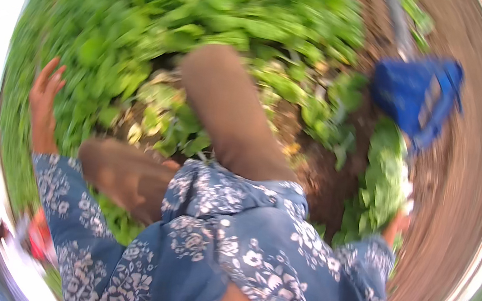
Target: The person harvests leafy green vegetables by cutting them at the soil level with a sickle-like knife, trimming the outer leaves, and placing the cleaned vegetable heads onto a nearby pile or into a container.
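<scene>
My left hand (45, 93) is raised at the left over the leafy green plants (97, 42), fingers apart and holding nothing that shows. At the lower right, my right hand (398, 221) is blurred beside a bundle of green leafy vegetables (381, 173) with pale stems along its right side. Whether its fingers grip the bundle cannot be told. A blue bag (413, 90) with a strap or handle lies just above the bundle. Between my hands are my bent knees in brown trousers, with low green and yellowing leaves (153, 108) around them.
Brown bare soil (456, 194) runs down the right side. A grey pole or pipe (398, 22) reaches the blue bag from the top. Dense leafy plants fill the top and left. At the lower left, a blurred red and white shape (38, 234) shows in the distance.
</scene>
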The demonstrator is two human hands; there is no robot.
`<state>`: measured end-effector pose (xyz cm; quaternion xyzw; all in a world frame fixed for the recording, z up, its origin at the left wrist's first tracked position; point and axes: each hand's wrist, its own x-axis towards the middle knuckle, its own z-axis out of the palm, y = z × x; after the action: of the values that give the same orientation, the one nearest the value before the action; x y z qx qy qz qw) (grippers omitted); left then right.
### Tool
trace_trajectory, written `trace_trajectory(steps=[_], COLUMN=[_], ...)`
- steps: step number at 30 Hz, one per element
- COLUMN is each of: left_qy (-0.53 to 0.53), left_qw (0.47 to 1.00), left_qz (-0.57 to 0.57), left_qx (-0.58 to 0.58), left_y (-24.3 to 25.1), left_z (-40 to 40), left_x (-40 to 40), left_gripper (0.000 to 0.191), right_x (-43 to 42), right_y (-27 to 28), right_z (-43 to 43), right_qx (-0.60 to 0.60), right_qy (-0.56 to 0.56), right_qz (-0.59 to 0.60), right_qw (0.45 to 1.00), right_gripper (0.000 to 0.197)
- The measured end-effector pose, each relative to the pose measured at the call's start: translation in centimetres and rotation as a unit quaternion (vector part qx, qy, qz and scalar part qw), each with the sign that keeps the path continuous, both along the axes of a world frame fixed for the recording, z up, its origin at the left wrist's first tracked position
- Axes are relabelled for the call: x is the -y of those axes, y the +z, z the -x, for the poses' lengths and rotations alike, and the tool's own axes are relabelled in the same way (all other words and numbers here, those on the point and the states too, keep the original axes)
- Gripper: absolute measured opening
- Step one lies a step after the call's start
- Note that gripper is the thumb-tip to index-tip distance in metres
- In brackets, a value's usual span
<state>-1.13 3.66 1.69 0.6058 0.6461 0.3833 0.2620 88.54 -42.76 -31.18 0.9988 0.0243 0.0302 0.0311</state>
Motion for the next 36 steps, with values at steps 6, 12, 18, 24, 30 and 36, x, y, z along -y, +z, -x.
trace_trajectory(steps=[6,12,18,24,30,36], left_qy=[0.265,0.477,0.43,0.422,0.286,0.34], left_qw=[0.958,0.861,0.898,0.906,0.839,0.813], left_qz=[-0.03,0.048,0.025,0.008,0.343,0.38], left_qx=[0.102,0.168,0.094,-0.026,-0.31,-0.282], left_y=[-5.3,-13.2,-16.3,-18.3,-28.0,-27.4], left_z=[12.1,11.5,10.9,18.8,22.1,18.6], left_x=[17.6,36.0,33.3,29.1,25.5,33.0], left_gripper=[0.048,0.043,0.038,0.032,0.06,0.064], right_x=[-14.3,-38.0,-55.3,-65.0,-57.4,-45.8], right_y=[5.7,17.6,31.1,28.4,13.8,3.9], right_z=[1.2,4.8,15.2,56.0,84.6,97.0], right_qx=[-0.054,0.022,0.08,-0.132,-0.43,-0.645], right_qy=[0.075,0.297,0.534,0.819,0.858,0.71], right_qz=[-0.003,-0.001,-0.08,-0.039,0.116,0.17], right_qw=[0.996,0.955,0.838,0.557,0.256,0.226], right_gripper=[0.05,0.045,0.04,0.036,0.035,0.025])
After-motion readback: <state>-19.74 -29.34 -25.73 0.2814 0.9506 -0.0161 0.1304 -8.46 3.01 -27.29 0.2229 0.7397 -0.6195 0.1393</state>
